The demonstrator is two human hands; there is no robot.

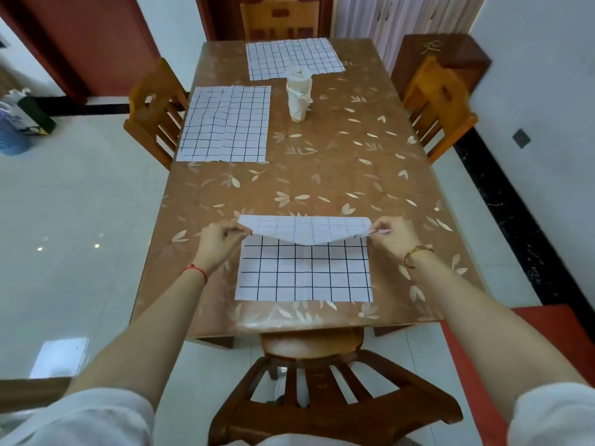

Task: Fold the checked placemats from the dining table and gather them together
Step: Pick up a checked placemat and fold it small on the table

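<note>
A: Where does it stand?

B: The near placemat (304,272) lies at the near edge of the worktop (354,162), square to it. The left hand (219,241) and right hand (391,236) have each lifted one far corner, fingers (236,232) pressed together in a pinch on the cloth, and the far edge is coming over toward the person. The raised part sags in the middle, so its pale underside shows.

A: How would you finish the fold cleanly?

B: My judgement: pull the two corners gently apart to take out that sag, carry them at equal height, and lay them on the near corners so the checks line up. Then smooth from the crease outward. If one hand leads, the fold will likely skew.

A: And the others?

B: A second placemat (225,123) lies flat along the left edge, wrinkled down its middle. A third placemat (293,57) lies flat at the far end; a white wrapped cup-like thing (299,98) stands at its near edge and covers a bit of it. Neither is folded, so most of the task remains.

A: Anything unclear?

B: The fingertips are small and slightly blurred, so I cannot tell how much cloth each pinch holds. What the white thing is I cannot make out. The chair (322,391) in front hides the floor below the near edge.
</note>
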